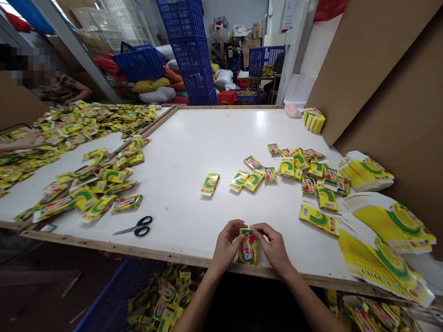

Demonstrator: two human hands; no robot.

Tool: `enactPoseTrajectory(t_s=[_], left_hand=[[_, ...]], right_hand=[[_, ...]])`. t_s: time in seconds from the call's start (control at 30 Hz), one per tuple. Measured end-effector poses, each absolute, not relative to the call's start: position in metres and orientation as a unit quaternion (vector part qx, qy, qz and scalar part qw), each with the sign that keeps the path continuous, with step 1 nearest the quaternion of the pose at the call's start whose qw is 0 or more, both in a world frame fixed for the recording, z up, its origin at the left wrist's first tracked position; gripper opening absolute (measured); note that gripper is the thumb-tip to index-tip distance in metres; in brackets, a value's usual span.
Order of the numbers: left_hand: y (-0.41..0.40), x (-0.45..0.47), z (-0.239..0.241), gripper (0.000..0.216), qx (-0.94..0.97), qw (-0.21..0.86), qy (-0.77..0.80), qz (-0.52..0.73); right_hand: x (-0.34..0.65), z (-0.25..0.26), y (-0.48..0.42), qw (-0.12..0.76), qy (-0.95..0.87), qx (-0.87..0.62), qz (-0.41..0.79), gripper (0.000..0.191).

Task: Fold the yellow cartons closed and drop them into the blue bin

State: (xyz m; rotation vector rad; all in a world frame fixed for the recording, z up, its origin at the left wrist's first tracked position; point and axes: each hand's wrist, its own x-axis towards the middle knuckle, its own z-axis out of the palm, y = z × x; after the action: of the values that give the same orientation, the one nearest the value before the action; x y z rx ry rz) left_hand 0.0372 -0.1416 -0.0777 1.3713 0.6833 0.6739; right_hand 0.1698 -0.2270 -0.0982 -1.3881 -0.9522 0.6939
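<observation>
At the table's front edge, my left hand (pixel 226 243) and my right hand (pixel 275 246) both grip the upper end of a small yellow-and-green printed carton (pixel 247 252). The carton stands with its printed face toward me, and thumbs and fingers pinch its top from either side. Just beyond my hands lies a single carton (pixel 210 184), with a pair of similar cartons (pixel 254 180) to its right. A larger scatter of cartons (pixel 316 168) spreads further right. Fanned stacks of flat carton blanks (pixel 380 269) rest by my right arm.
Black-handled scissors (pixel 141 227) lie left on the white table (pixel 180 152), near piled cartons (pixel 100 189). A blue crate (pixel 114 288) of cartons sits below the edge. A person (pixel 60 83) works at the far left. Cardboard (pixel 391 106) stands on the right.
</observation>
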Motion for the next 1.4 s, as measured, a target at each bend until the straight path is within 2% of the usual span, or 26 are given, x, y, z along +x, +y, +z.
enactPoseTrajectory(t_s=[0.07,0.33,0.57,0.8,0.97,1.1,1.23,1.3,1.4], left_hand=[[-0.143,0.036,-0.076,0.020,0.635,0.645,0.313,0.289],[-0.145,0.042,-0.075,0.020,0.632,0.616,0.354,0.309],[-0.142,0.042,-0.076,0.019,0.618,0.646,0.342,0.289],[-0.146,0.036,-0.080,0.018,0.602,0.688,0.310,0.262],[-0.138,0.004,-0.056,0.022,0.633,0.575,0.400,0.329],[-0.124,-0.069,-0.029,0.026,0.696,0.454,0.470,0.297],[-0.118,-0.125,-0.021,0.036,0.743,0.322,0.523,0.268],[-0.121,-0.130,-0.024,0.039,0.744,0.302,0.533,0.268],[-0.131,-0.106,-0.033,0.033,0.750,0.346,0.503,0.256]], right_hand=[[0.169,-0.095,-0.230,0.603,-0.443,-0.600,0.282,0.021],[0.165,-0.087,-0.230,0.589,-0.418,-0.638,0.269,0.022],[0.168,-0.084,-0.227,0.577,-0.402,-0.647,0.296,0.025],[0.167,-0.092,-0.239,0.578,-0.454,-0.623,0.269,0.020],[0.192,-0.084,-0.208,0.532,-0.488,-0.661,0.205,0.022],[0.228,-0.083,-0.144,0.398,-0.488,-0.769,0.110,0.025],[0.248,-0.088,-0.086,0.363,-0.442,-0.816,0.082,0.048],[0.244,-0.094,-0.075,0.345,-0.447,-0.821,0.082,0.054],[0.228,-0.105,-0.085,0.322,-0.489,-0.806,0.089,0.054]])
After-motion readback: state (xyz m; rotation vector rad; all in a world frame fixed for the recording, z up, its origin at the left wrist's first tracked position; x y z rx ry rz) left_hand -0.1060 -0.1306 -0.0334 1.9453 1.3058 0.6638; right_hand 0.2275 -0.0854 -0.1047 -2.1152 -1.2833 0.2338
